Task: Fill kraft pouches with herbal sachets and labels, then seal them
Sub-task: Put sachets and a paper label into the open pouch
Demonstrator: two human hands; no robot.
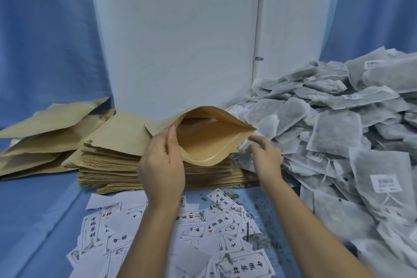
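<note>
Gaping open, one kraft pouch (209,137) is being gripped at its rim by the left hand (161,165), above one pouch stack (126,165). The right hand (264,153) is hovering, fingers relaxed and holding nothing, beside the sachet heap (338,137), too many to count. Labels (203,228) are lying scattered on the desk (40,221).

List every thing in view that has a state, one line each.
Pouch: mouth open, held up.
Left hand: grips the pouch's rim.
Right hand: open, blurred, at the sachets' edge.
Pouch stack: flat, neatly piled.
Loose pouches: lying askew at left.
Sachets: filled, heaped at right.
Labels: scattered, some face up, some face down.
Herb crumbs: spilled among the labels.
</note>
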